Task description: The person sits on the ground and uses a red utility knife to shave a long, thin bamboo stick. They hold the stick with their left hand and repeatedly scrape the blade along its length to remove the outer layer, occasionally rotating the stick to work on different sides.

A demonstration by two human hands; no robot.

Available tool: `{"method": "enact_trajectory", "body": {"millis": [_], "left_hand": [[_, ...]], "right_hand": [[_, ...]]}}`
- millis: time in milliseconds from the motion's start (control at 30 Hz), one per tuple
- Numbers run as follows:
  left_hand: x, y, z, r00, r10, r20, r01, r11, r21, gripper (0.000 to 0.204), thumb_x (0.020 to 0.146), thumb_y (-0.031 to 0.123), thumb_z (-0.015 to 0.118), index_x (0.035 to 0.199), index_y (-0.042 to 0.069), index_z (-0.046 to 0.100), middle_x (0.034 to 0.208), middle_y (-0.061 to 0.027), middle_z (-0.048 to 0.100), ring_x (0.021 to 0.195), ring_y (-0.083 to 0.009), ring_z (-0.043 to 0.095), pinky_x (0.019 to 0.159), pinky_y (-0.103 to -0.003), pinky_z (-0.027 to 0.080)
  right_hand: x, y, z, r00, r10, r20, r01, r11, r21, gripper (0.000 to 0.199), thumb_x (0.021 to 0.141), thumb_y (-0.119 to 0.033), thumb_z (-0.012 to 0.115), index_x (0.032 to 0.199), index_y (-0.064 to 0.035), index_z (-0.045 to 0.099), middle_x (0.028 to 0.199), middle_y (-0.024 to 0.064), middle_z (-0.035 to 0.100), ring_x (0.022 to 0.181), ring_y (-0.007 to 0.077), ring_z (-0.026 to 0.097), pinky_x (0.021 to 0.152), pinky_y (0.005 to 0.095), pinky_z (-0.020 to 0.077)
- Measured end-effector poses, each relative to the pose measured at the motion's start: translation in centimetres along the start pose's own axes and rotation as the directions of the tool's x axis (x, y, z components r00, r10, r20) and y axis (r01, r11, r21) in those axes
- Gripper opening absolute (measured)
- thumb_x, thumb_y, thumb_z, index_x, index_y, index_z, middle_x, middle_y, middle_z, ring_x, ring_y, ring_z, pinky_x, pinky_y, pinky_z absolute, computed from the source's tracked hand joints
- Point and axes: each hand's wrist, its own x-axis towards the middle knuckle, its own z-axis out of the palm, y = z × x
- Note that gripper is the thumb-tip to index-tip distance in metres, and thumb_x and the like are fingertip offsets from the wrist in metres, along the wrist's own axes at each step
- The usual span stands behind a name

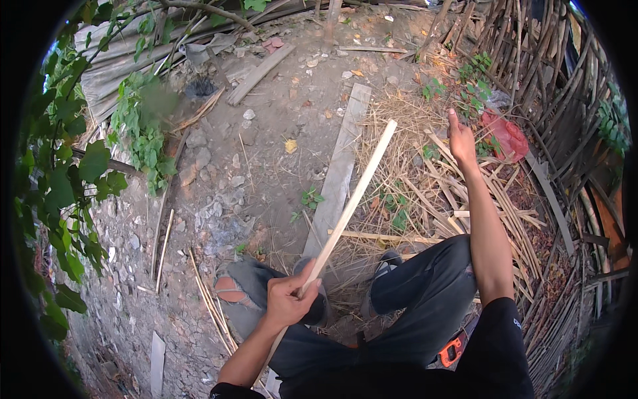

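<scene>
My left hand is closed around a long pale wooden strip near its lower part. The strip slants up and away to the right above my knees, and its lower end passes behind my left forearm. Stretched out to the far right, my right hand has curled fingers and a raised thumb. What those fingers hold, if anything, is hidden. Beneath that arm lies a loose pile of similar wooden strips on dry straw. A grey plank lies on the ground behind the held strip.
An orange handle, like a handsaw's, shows beside my right hip. Red crumpled plastic lies past the pile, near a stick fence. More thin strips lie left of my legs. Leafy branches hang at the left.
</scene>
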Motion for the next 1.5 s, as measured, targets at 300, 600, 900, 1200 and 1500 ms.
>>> {"method": "enact_trajectory", "body": {"millis": [300, 600, 900, 1200, 1500], "left_hand": [[0.3, 0.4, 0.6, 0.999, -0.02, 0.033, 0.021, 0.999, -0.028, 0.044, 0.084, -0.001, 0.075, 0.128, -0.001, 0.066, 0.061, -0.0018, 0.061, 0.056, 0.0005, 0.047, 0.051, -0.019, 0.038], [0.1, -0.2, 0.0, 0.981, -0.159, 0.114, 0.185, 0.945, -0.271, 0.044, 0.093, -0.002, 0.065, 0.136, 0.001, 0.06, 0.061, 0.0023, 0.057, 0.049, -0.0018, 0.046, 0.044, -0.019, 0.037], [0.9, 0.0, -0.7, 0.915, -0.255, 0.312, 0.403, 0.592, -0.698, 0.041, 0.106, 0.015, 0.046, 0.145, 0.003, 0.05, 0.054, 0.002, 0.033, 0.035, -0.005, 0.026, 0.034, -0.021, 0.027], [1.6, 1.2, -1.8, 0.84, -0.346, 0.419, 0.53, 0.356, -0.77, 0.045, 0.108, 0.022, 0.039, 0.149, 0.003, 0.043, 0.057, 0.0041, 0.029, 0.036, -0.0048, 0.023, 0.035, -0.022, 0.025], [0.7, 0.8, -2.0, 0.82, -0.32, 0.474, 0.563, 0.304, -0.769, 0.046, 0.108, 0.022, 0.041, 0.149, 0.002, 0.042, 0.056, 0.0049, 0.028, 0.035, -0.0039, 0.021, 0.031, -0.022, 0.024]], "right_hand": [[-9.1, -10.6, 1.3, 0.861, -0.108, 0.498, -0.219, 0.804, 0.553, 0.04, 0.098, -0.041, 0.067, 0.081, -0.0047, 0.067, 0.049, -0.0092, 0.038, 0.04, 0.0033, 0.032, 0.04, 0.0257, 0.0211], [-13.4, -12.3, 2.3, 0.729, -0.197, 0.655, -0.166, 0.878, 0.448, 0.047, 0.094, -0.048, 0.07, 0.077, -0.0041, 0.066, 0.051, -0.0076, 0.039, 0.047, 0.0055, 0.036, 0.046, 0.0286, 0.0289], [-19.9, -14.6, 3.3, 0.557, -0.463, 0.689, 0.235, 0.884, 0.404, 0.057, 0.085, -0.056, 0.076, 0.086, 0.0001, 0.068, 0.063, 0.0083, 0.057, 0.058, 0.0196, 0.057, 0.06, 0.037, 0.047], [-22.4, -16.4, 1.4, 0.463, -0.539, 0.703, 0.618, 0.765, 0.18, 0.066, 0.094, -0.064, 0.054, 0.078, -0.0009, 0.068, 0.053, 0.0188, 0.058, 0.059, 0.0419, 0.065, 0.06, 0.0494, 0.0514], [-18.1, -16.1, 0.6, 0.556, -0.398, 0.73, 0.553, 0.833, 0.033, 0.068, 0.097, -0.063, 0.049, 0.084, -0.0007, 0.072, 0.067, 0.0223, 0.066, 0.071, 0.0439, 0.068, 0.071, 0.052, 0.054]]}}
